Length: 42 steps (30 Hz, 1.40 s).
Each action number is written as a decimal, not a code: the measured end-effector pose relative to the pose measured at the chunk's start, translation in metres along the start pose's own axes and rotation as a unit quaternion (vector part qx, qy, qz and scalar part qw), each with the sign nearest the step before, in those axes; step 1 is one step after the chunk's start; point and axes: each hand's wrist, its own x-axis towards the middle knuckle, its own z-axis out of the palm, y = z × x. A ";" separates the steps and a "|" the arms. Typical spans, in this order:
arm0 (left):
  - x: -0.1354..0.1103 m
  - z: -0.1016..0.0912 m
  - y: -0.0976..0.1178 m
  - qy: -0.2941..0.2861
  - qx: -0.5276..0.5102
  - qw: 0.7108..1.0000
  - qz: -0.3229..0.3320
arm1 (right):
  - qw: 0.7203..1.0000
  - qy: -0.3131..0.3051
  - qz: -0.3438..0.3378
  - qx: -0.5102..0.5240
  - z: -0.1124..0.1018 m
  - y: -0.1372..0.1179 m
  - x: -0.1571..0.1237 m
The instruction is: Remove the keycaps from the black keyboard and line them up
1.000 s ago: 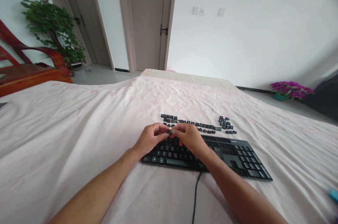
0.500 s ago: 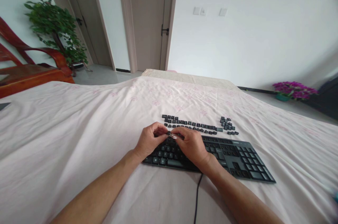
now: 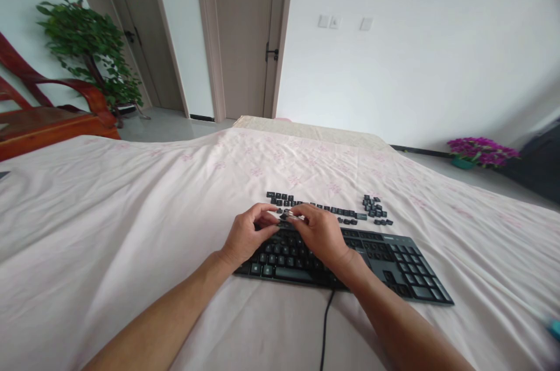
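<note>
Black keyboard (image 3: 301, 273) beneath hands (image 3: 322, 235), wide cloth (image 3: 153, 207) beyond edges

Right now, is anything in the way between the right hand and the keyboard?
Nothing that I can see. The right hand is over the keyboard, holding a thin silver thing, and the loose keys lie past the keyboard's far edge, on the cloth.

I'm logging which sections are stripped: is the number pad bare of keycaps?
No, the number pad at the right end of the keyboard shows rows of keys in place.
</note>
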 end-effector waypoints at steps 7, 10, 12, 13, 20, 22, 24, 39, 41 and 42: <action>0.004 -0.005 -0.001 0.066 0.036 0.997 -0.021 | 0.978 -0.076 0.169 -0.095 -0.014 0.055 0.058; 0.005 -0.007 -0.003 0.061 0.025 0.997 -0.032 | 0.969 -0.118 0.186 -0.115 -0.012 0.070 0.077; 0.006 -0.008 -0.003 0.059 0.022 0.997 -0.033 | 0.964 -0.147 0.185 -0.125 -0.009 0.075 0.084; 0.006 -0.008 -0.004 0.059 0.020 0.997 -0.034 | 0.962 -0.160 0.181 -0.130 -0.007 0.077 0.087; 0.009 -0.009 -0.005 0.053 -0.013 0.996 -0.072 | 0.955 -0.204 0.165 -0.138 0.000 0.084 0.092; 0.009 -0.009 -0.006 0.054 -0.015 0.995 -0.082 | 0.954 -0.210 0.162 -0.138 0.001 0.085 0.092; 0.010 -0.008 -0.007 0.053 -0.017 0.995 -0.088 | 0.954 -0.214 0.158 -0.138 0.002 0.085 0.092; 0.009 -0.009 -0.008 0.053 -0.015 0.995 -0.087 | 0.964 -0.190 0.144 -0.114 0.000 0.085 0.090; 0.009 -0.009 -0.009 0.051 -0.012 0.995 -0.086 | 0.966 -0.177 0.149 -0.114 -0.002 0.084 0.090; 0.009 -0.009 -0.010 0.051 -0.010 0.995 -0.086 | 0.969 -0.166 0.146 -0.111 -0.004 0.082 0.090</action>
